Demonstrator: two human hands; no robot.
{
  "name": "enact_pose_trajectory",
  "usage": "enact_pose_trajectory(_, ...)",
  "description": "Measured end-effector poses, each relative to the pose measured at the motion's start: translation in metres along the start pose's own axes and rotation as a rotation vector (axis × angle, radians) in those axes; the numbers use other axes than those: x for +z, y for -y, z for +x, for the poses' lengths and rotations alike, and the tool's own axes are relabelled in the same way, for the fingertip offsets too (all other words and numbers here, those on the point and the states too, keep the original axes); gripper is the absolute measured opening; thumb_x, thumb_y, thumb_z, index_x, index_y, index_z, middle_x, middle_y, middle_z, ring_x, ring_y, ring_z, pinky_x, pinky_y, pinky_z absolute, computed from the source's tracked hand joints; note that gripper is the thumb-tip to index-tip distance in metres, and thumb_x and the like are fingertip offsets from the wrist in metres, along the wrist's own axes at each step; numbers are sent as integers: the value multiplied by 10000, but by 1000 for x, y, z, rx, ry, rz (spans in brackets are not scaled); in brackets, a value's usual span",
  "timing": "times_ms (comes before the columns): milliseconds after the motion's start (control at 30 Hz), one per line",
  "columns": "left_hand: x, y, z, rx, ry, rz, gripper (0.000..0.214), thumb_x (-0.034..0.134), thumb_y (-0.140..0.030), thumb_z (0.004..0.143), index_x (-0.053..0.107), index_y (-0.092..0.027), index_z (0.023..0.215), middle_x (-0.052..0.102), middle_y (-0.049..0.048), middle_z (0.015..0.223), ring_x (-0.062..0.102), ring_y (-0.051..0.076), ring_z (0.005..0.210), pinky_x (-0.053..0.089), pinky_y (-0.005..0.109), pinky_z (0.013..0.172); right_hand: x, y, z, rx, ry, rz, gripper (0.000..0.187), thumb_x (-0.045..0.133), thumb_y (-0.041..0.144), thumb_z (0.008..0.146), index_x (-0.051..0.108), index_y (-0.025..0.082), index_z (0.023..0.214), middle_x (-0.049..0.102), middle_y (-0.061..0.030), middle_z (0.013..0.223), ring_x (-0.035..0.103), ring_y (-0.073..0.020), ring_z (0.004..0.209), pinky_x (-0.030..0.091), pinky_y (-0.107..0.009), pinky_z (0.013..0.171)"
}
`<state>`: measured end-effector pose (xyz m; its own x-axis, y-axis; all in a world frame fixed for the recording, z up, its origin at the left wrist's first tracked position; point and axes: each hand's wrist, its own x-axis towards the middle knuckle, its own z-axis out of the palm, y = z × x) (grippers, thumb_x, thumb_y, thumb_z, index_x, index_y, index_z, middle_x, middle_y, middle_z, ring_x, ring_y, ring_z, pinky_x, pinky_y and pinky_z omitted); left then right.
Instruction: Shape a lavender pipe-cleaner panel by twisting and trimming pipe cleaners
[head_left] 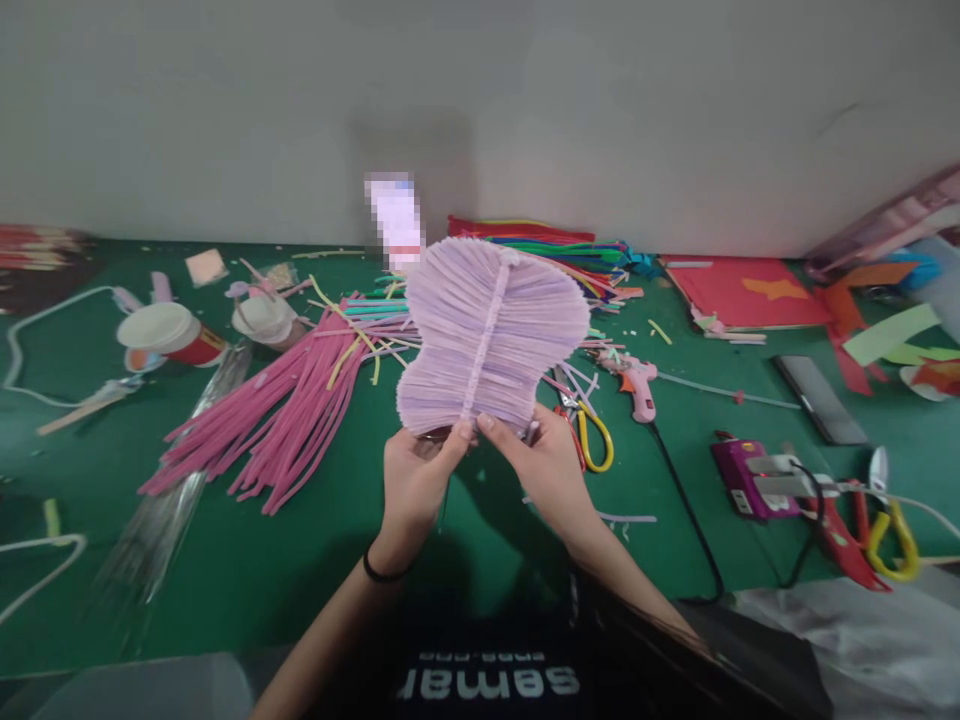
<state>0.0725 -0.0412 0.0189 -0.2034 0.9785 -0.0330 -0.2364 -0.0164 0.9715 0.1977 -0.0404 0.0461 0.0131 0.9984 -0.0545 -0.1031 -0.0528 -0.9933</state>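
A lilac butterfly shape made of pipe cleaners (487, 335), with a pale twisted strip down its middle, is held up over the green table. My left hand (421, 470) grips its lower edge, thumb on the front near the middle strip. My right hand (544, 465) grips the same edge just to the right, its thumb beside the strip. The fingers behind the butterfly shape are mostly hidden. Close to my right hand lie yellow-and-red-handled pliers (596, 440), and beyond them a pink glue gun (637, 385).
Pink pipe cleaners (277, 410) fan out over silvery wires (176, 520) on the left, near a paper cup (172, 332). Coloured pipe cleaners (555, 245) lie along the wall. On the right are a red folder (750, 295), a dark phone (819, 400) and a purple power block (754, 480) with cables.
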Motion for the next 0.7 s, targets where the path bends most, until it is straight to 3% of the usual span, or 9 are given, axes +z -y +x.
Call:
enact_pose_trajectory(100,-1,-2,1,-51,29,-35,184,786,-229,679,741,-139,833,754,47,791,693,172,702,554,267,687,-1,-4,1,2,4,13,195,688,316,804,699,182,945,720,-24,850,660,-180,813,523,-299,749)
enact_pose_trajectory(233,0,-1,2,-60,-17,-18,157,785,-209,680,746,-142,816,752,34,765,687,153,673,554,251,679,1,-7,0,23,24,16,177,687,314,804,700,181,920,720,-22,840,657,-170,791,518,-297,744)
enact_pose_trajectory(333,-1,0,3,-59,-63,-49,142,791,-211,679,745,-140,793,748,30,739,683,142,657,552,237,663,1,-7,0,22,31,42,257,697,323,794,684,190,1013,720,-32,908,649,-167,819,515,-294,750)
enact_pose_trajectory(433,-6,0,9,-80,-76,-121,129,784,-237,698,741,-135,764,735,30,699,678,138,654,545,226,646,-4,-6,2,4,-124,119,322,607,376,856,638,207,1129,682,-59,1074,627,-166,877,506,-260,655)
enact_pose_trajectory(533,-12,-1,16,-76,-94,-147,130,772,-253,717,738,-133,756,730,33,702,678,133,676,539,216,647,-14,-5,4,-83,-298,151,350,399,405,953,671,200,1033,645,-76,1097,597,-175,936,482,-250,591)
enact_pose_trajectory(600,-16,-2,19,-64,-102,-136,136,770,-251,723,740,-134,786,734,34,726,679,131,692,540,214,658,-19,-3,3,-165,-307,48,461,301,403,982,700,190,894,640,-69,972,585,-166,895,475,-262,630)
enact_pose_trajectory(700,-18,-3,19,-56,-89,-122,158,772,-238,723,741,-130,834,741,45,778,685,136,732,546,224,695,-21,1,-1,-181,-250,-166,589,221,437,1002,687,184,745,520,-4,580,487,-116,557,391,-251,525)
